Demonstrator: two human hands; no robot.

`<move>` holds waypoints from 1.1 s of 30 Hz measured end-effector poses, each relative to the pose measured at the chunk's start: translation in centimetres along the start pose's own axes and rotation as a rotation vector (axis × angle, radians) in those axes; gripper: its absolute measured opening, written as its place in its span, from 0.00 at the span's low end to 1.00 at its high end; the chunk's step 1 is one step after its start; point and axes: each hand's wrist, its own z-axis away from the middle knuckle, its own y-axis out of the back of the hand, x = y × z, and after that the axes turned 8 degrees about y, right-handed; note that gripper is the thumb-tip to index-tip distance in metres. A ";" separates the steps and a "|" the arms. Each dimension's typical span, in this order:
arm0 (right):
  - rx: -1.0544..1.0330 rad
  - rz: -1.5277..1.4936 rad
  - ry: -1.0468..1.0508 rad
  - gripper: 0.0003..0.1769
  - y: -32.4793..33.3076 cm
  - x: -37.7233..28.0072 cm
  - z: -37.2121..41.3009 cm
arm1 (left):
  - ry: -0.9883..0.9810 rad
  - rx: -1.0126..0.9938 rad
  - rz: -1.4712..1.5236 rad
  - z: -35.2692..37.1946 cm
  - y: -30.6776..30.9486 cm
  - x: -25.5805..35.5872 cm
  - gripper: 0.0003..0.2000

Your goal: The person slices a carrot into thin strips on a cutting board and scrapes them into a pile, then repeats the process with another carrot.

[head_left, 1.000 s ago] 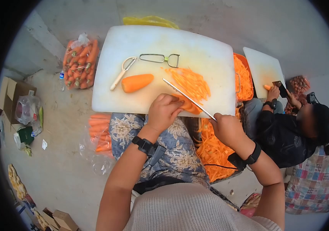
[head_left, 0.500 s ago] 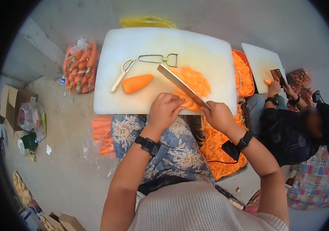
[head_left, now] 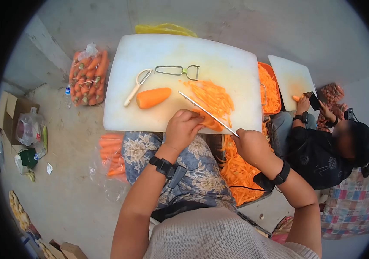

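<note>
My right hand is wrapped round the handle of a cleaver, its blade edge-down and slanting across the cutting board. The fingertips of my left hand are bent and press on a stack of carrot slices, close to the near side of the blade. Beyond the blade lies a pile of carrot shreds. A thick peeled carrot rests to the left. Behind it are a white-handled peeler and a wire-framed peeler.
Shredded carrot fills a tray below the board and an orange basket on the right. A co-worker cuts carrot at another board. Bagged carrots stand left, with more peeled carrots in plastic by my knee.
The cleaver has tipped from showing its broad face to nearly edge-on, and its handle end has dropped slightly nearer me. My left hand keeps pressing the slices. The view has shifted a little.
</note>
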 end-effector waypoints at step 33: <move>-0.043 -0.023 -0.022 0.15 0.1 -0.4 -0.5 | -0.010 0.021 -0.027 0.1 0.0 -0.3 0.09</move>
